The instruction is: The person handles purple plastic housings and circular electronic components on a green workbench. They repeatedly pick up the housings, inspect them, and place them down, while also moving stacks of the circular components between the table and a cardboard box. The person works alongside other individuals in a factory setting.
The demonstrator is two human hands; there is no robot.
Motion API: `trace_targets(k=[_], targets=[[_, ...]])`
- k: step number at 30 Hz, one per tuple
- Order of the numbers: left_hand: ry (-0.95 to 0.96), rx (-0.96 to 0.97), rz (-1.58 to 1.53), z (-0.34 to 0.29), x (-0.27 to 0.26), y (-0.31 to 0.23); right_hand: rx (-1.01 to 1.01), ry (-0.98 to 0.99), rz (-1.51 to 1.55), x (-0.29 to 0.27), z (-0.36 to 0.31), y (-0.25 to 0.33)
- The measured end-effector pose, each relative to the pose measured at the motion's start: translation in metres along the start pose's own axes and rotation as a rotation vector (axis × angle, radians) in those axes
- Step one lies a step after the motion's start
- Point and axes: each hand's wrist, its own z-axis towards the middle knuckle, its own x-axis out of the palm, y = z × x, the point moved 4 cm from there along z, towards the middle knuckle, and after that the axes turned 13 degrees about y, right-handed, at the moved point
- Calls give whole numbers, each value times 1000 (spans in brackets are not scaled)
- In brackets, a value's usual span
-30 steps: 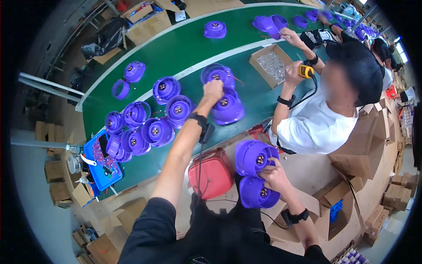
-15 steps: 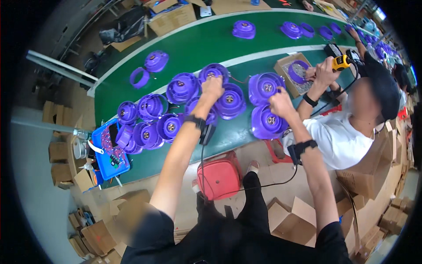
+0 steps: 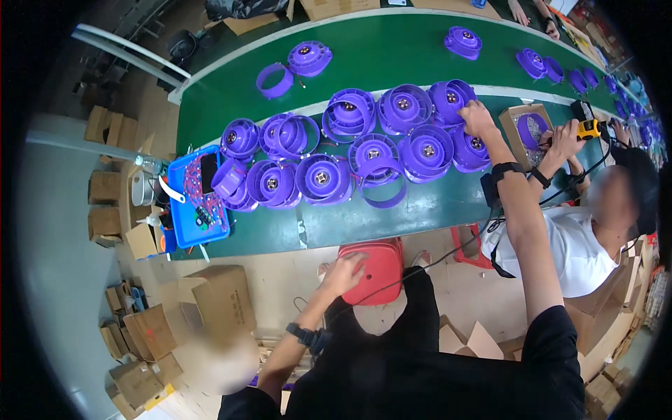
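Observation:
My right hand [image 3: 479,119] is at the right end of a double row of round purple plastic housings, its fingers curled at the rim of the back-right housing [image 3: 448,105]. The front-right housing [image 3: 470,152] sits just below that hand, partly hidden by it. My left hand [image 3: 343,275] hangs over a red stool [image 3: 374,287], fingers apart and holding nothing. Several housings show a metal hub in the middle, such as one housing [image 3: 323,179] in the front row. A loose purple ring [image 3: 384,193] leans on another front-row housing [image 3: 373,150].
A blue tray [image 3: 183,236] with small wired parts lies at the bench's left end. On the right, a co-worker holds a yellow power tool [image 3: 588,129] by an open carton [image 3: 516,145]. More housings, including one purple housing [image 3: 463,43], lie on the green belt [image 3: 392,56]. Cardboard boxes [image 3: 217,297] stand on the floor.
My left hand has left the housings and drawn back over the stool. The right-hand pair of housings now sits close against the others, with my right hand still at them. The view has shifted.

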Motion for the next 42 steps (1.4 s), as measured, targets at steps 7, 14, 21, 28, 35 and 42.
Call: trace_targets(k=[7, 14, 21, 28, 35, 42], targets=[[79, -220, -178, -36, 43, 117, -55, -587, 159, -73, -83, 51], [593, -371, -227, -117, 113, 242, -148, 127, 914, 119, -304, 171], [130, -411, -255, -161, 81, 268, 221, 874, 1114, 99, -399, 341], [172, -902, -1116, -213, 160, 350, 130, 1156, 1278, -3, -363, 381], [293, -512, -1297, -234, 74, 298, 58, 705, 1995, -55, -327, 330], [533, -277, -926, -146, -34, 101, -63, 1313, 1587, 114, -305, 206]])
